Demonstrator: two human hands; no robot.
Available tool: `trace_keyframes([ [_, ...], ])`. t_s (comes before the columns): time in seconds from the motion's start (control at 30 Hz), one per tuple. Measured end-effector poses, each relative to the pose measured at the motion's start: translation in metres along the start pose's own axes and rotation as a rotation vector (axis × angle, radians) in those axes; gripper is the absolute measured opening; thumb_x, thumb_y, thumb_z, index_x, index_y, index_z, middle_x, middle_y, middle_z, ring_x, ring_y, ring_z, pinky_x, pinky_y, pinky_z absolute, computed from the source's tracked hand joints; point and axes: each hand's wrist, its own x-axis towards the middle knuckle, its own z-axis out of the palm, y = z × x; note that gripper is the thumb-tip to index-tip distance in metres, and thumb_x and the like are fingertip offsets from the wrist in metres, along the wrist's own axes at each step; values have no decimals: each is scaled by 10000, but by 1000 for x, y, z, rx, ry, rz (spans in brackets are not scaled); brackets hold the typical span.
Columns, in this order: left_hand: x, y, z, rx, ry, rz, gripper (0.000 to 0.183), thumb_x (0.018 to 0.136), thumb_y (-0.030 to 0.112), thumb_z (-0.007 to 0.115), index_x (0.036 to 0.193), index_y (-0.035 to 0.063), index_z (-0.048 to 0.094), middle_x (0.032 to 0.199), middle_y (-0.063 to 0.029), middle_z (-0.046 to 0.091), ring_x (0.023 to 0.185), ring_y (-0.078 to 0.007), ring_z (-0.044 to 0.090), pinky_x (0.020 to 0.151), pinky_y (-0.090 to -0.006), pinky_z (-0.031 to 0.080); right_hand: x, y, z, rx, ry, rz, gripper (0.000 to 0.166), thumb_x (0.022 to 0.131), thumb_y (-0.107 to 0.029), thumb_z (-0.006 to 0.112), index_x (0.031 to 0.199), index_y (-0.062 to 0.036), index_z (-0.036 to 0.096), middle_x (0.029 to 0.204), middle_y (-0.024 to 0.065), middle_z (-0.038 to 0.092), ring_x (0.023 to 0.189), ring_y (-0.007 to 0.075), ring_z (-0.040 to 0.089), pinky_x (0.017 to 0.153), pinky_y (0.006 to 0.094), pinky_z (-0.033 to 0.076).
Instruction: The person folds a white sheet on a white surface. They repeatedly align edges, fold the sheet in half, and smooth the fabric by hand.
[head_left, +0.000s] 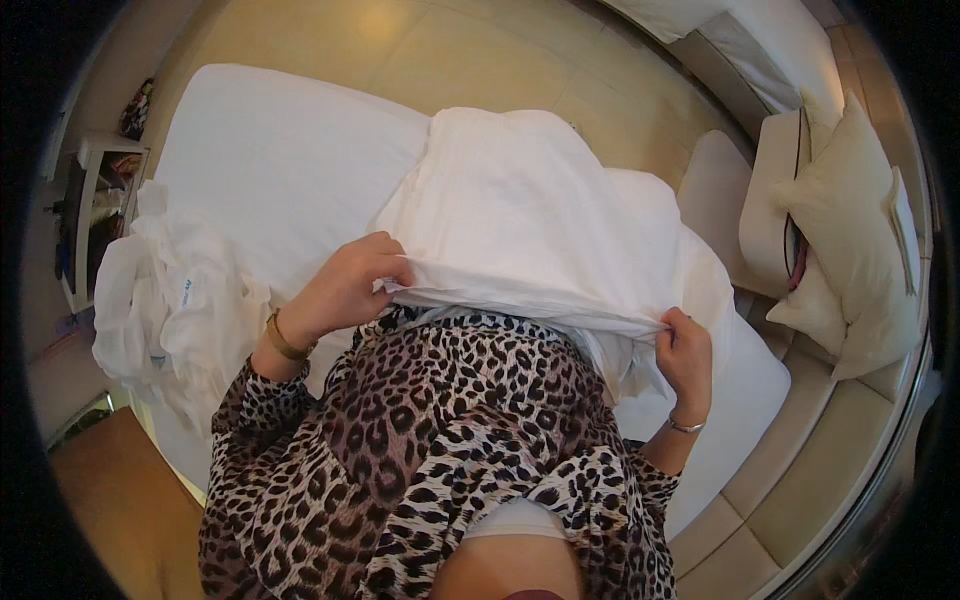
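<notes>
A folded white cloth (517, 195), which looks like bed linen, is spread in front of me over a mattress with a white cover (277, 157). My left hand (349, 285) pinches the near left corner of the cloth between thumb and fingers. At the near right end of the same edge, my right hand (684, 360) grips the fabric. Between both hands the edge is stretched nearly straight, close to my waist. Several layers show along this edge. Further white fabric hangs below it, partly hidden by my leopard-print clothing.
Crumpled white fabric (202, 300) with a blue mark lies at the mattress's left. Cream pillows (862, 247) lean at the right, by the padded beige headboard (817, 442). A small cabinet (112, 217) and a brown wooden surface (127, 502) stand left. Tiled floor (495, 52) lies beyond.
</notes>
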Motion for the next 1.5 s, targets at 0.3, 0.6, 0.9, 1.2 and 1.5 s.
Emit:
trace_keyframes([
  [0.3,-5,-1,6,10,96,-83,193,706,-70,673,866,34,642,1085,-116,641,968,-292,636,792,-357,525,50,-87,19,301,-196,-359,268,832,-92,648,1090,-21,643,1040,160,664,1007,340,621,896,413,479],
  [0.6,-6,8,30,-1,401,-53,228,688,-85,675,865,59,663,1261,-140,601,1086,-288,601,838,-366,518,107,-167,105,712,-422,-521,252,928,-148,643,1134,-2,656,982,143,701,800,217,662,730,320,524],
  [0.9,-10,10,57,46,665,7,357,609,-130,641,918,34,713,1102,-137,567,970,-267,595,838,-354,517,99,-159,110,851,-501,-201,254,935,-229,671,878,13,619,621,44,522,576,79,423,511,278,374],
  [1.2,6,20,56,-54,677,-3,281,637,-145,638,871,7,676,1027,-119,570,888,-233,612,747,-316,518,94,-177,101,786,-394,-478,234,898,-200,692,993,-1,614,694,141,600,596,198,551,588,340,467],
  [1.5,10,15,56,-101,643,75,233,660,-153,625,831,4,644,988,-123,681,866,-231,640,755,-313,518,94,-164,121,882,-474,-229,278,936,-212,657,817,27,582,667,108,529,590,149,438,539,330,383],
])
